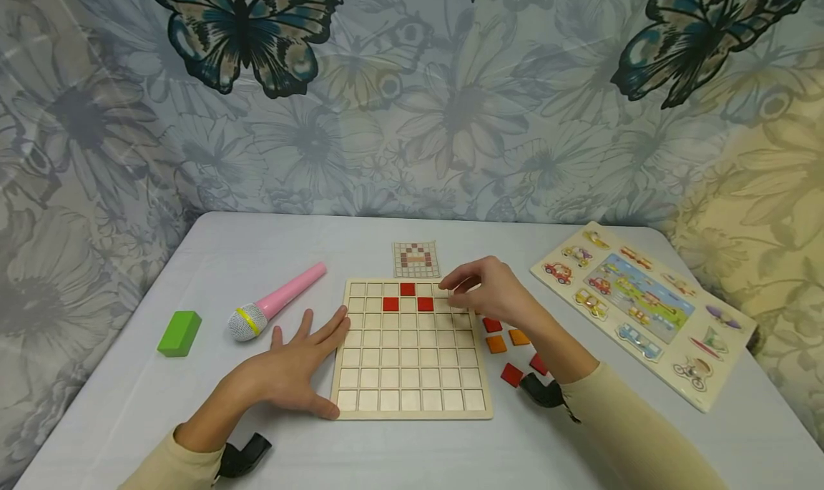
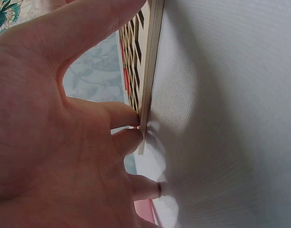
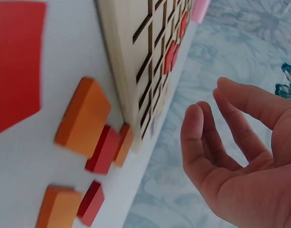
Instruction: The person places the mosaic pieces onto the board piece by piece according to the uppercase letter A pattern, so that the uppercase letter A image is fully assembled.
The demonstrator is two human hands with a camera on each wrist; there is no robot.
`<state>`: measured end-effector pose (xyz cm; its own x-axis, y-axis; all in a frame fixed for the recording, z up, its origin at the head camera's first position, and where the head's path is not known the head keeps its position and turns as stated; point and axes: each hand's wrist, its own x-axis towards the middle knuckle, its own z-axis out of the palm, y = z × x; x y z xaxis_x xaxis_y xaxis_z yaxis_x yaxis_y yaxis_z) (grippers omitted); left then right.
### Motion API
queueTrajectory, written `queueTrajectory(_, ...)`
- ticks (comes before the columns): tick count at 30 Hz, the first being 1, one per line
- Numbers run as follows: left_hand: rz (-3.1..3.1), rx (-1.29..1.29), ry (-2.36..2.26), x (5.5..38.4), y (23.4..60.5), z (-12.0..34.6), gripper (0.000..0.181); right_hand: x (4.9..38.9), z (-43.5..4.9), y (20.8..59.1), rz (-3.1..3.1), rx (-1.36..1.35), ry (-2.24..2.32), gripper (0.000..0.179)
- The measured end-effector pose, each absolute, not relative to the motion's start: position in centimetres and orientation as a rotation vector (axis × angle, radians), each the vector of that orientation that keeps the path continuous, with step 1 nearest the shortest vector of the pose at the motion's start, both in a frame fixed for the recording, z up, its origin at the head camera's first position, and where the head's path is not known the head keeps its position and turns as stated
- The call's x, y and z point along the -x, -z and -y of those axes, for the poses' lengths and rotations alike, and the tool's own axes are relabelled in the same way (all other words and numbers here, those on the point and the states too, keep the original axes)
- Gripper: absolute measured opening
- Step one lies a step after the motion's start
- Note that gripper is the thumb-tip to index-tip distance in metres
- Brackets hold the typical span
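Observation:
A wooden grid board (image 1: 412,358) lies mid-table. One red tile (image 1: 408,289) sits in its far row, and two more, a left one (image 1: 390,304) and a right one (image 1: 425,304), are in the second row. Fingers spread, my left hand (image 1: 292,368) touches the board's left edge with thumb and fingertips. My right hand (image 1: 489,290) is over the far right corner of the board. In the right wrist view its fingers are loosely bent, with a gap to the thumb and nothing between them. Beside the board lie loose tiles, among them a red one (image 1: 512,375) and an orange one (image 3: 83,116).
A small pattern card (image 1: 415,260) lies behind the board. To the left are a pink toy microphone (image 1: 283,300) and a green block (image 1: 179,333). A wooden vehicle puzzle (image 1: 644,311) occupies the right side. Butterfly-printed cloth (image 1: 412,118) hangs behind the table.

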<state>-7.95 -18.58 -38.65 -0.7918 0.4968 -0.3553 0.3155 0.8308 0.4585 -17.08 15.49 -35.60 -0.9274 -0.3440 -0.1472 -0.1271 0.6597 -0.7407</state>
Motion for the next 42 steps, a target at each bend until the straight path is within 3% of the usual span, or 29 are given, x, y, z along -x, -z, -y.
queueTrajectory(42, -2.538, -0.599, -0.520, 8.0, 38.7, 18.6, 0.133, 16.2, -25.8, 36.7, -2.647, 0.178, 1.084, 0.024)
